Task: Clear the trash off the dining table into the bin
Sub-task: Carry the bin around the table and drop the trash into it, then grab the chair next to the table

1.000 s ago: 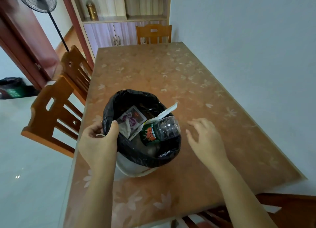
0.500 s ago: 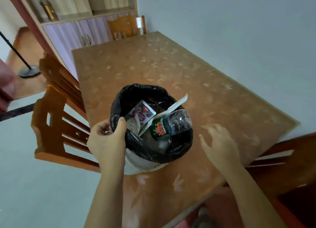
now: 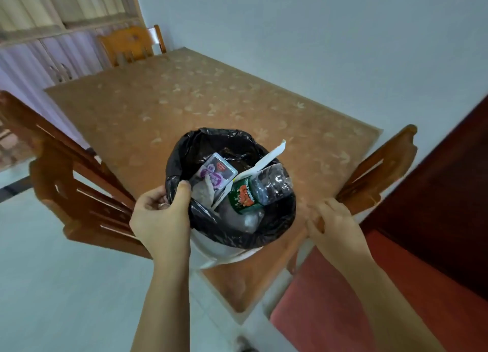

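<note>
A white bin (image 3: 211, 248) lined with a black bag (image 3: 264, 238) stands on the dining table (image 3: 184, 106) near its near corner. Inside lie a clear plastic bottle (image 3: 264, 188) with a green and red label, a purple and white packet (image 3: 214, 172), a white paper strip (image 3: 269, 159) that pokes over the rim, and some crumpled tissue. My left hand (image 3: 161, 219) grips the bin's left rim, thumb inside the bag. My right hand (image 3: 332, 225) is curled around the lower end of a wooden chair back (image 3: 375, 172) at the table's right edge.
A wooden chair (image 3: 66, 180) stands against the table's left side and another (image 3: 126, 45) at the far end. A cabinet (image 3: 39, 48) fills the back left. A red cushioned seat (image 3: 330, 299) and a dark red panel (image 3: 435, 206) are at the right. The wall runs along the table's far right.
My right hand left the tabletop and moved right onto the chair back. My left hand kept its hold on the bin rim. The view swung left around the table's corner.
</note>
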`<state>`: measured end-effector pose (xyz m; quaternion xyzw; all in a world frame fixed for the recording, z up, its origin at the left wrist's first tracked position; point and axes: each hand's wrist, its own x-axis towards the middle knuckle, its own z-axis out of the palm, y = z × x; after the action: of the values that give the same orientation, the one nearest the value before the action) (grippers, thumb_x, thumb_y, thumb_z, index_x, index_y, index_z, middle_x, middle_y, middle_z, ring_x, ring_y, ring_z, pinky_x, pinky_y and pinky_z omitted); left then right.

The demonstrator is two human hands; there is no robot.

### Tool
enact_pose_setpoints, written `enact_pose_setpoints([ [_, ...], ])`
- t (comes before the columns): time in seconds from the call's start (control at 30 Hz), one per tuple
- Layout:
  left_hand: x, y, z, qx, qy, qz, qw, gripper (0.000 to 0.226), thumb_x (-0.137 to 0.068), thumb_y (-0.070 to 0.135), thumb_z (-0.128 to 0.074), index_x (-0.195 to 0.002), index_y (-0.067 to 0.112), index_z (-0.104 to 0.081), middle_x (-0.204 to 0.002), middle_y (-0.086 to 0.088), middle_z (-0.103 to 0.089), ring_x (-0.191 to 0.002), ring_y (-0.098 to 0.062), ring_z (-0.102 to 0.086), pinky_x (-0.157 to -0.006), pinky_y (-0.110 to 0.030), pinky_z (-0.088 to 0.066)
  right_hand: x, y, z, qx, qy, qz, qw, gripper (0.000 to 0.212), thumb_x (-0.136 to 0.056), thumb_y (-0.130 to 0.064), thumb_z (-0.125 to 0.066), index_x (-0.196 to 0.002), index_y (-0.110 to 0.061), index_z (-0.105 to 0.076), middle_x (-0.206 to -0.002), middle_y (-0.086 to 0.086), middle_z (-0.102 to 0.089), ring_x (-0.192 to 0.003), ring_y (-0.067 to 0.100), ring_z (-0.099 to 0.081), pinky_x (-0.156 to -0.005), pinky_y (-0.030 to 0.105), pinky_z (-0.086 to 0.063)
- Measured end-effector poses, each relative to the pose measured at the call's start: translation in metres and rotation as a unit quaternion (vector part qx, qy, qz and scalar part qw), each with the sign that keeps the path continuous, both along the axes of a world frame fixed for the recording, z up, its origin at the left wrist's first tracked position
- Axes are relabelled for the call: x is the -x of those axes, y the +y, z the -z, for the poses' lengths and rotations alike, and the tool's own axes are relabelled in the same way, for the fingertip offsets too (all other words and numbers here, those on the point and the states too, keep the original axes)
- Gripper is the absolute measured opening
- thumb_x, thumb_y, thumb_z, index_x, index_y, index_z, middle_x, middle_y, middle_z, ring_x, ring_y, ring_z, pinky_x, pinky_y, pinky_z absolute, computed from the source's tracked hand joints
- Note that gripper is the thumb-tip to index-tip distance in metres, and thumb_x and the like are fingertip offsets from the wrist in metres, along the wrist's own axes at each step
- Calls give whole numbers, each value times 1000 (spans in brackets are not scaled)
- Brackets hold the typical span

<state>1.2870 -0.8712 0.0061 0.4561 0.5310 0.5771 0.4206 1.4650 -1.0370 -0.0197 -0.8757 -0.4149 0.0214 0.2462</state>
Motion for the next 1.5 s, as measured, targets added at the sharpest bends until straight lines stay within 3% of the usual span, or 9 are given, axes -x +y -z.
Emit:
enact_pose_setpoints([
  [0.1, 33, -24, -2, -8, -16, 0, 1000, 25, -53, 46, -70, -68, 28, -61, -65, 9, -60, -55, -2, -54, -56, -19, -46, 36, -24, 7, -8, 0, -6, 1000, 18, -81, -9, -57, -97, -2, -61, -97, 15, -59, -92, 33, -54, -74, 43, -48],
  [0.3, 108, -73, -1, 5, 0, 13, 1000, 22, -53, 43, -70, -64, 26, -61, -63, 4, -60, -59, -12, -55, -60, -30, -51, 103, -85, 29, -5, 26, 23, 999, 23, -80, -12, -59, -103, -7, -61, -107, 13, -61, -102, 32, -52, -81, 46, -47],
  [0.57, 203, -112, 19, 40, 4, 27, 999, 18, -53, 37, -69, -61, 23, -60, -45, 16, -56, -42, 2, -49, -46, -13, -41, 202, -118, 46, 13, 34, 17, 999, 23, -80, -13, -59, -102, -6, -61, -102, 16, -61, -96, 36, -54, -83, 44, -46],
  [0.73, 270, -103, 42, 72, 6, 38, 997, 20, -59, 36, -71, -68, 21, -62, -62, 2, -57, -51, -8, -51, -55, -26, -44, 264, -124, 62, 38, 39, 34, 998, 20, -81, -15, -54, -98, -6, -59, -104, 12, -61, -97, 33, -52, -81, 41, -43],
  [0.83, 313, -93, 68, 74, 21, 57, 995, 21, -60, 38, -70, -70, 22, -63, -60, 6, -59, -53, -11, -51, -53, -27, -44, 307, -114, 82, 56, 50, 44, 996, 26, -84, -20, -49, -104, -8, -59, -109, 12, -61, -101, 32, -51, -87, 40, -41],
  [0.97, 375, -80, 116, 87, 83, 104, 987, 16, -65, 39, -68, -72, 25, -63, -48, 17, -58, -43, -5, -47, -45, -21, -43, 376, -94, 119, 54, 90, 98, 990, 28, -83, -15, -55, -109, -8, -60, -115, 12, -61, -107, 31, -52, -93, 40, -40],
  [1.17, 467, -56, 230, 130, 257, 193, 938, 15, -86, 27, -59, -91, 13, -60, -81, -2, -63, -61, -7, -53, -54, -11, -38, 472, -69, 201, 109, 137, 125, 977, 26, -84, -15, -55, -109, -8, -59, -114, 15, -59, -106, 34, -52, -89, 45, -44],
  [1.37, 525, -59, 368, 208, 398, 214, 868, 23, -90, 19, -49, -73, 4, -54, -85, -17, -61, -74, -27, -53, -64, -28, -32, 521, -65, 309, 217, 179, 79, 956, 29, -85, -18, -54, -113, -9, -56, -117, 13, -57, -108, 31, -51, -90, 43, -43],
  [1.5, 532, -63, 452, 241, 430, 215, 843, 21, -88, 18, -49, -71, 7, -51, -87, -17, -60, -71, -25, -49, -64, -29, -32, 528, -58, 380, 246, 175, 48, 952, 32, -85, -19, -55, -115, -9, -54, -118, 13, -57, -107, 32, -51, -89, 43, -43],
])
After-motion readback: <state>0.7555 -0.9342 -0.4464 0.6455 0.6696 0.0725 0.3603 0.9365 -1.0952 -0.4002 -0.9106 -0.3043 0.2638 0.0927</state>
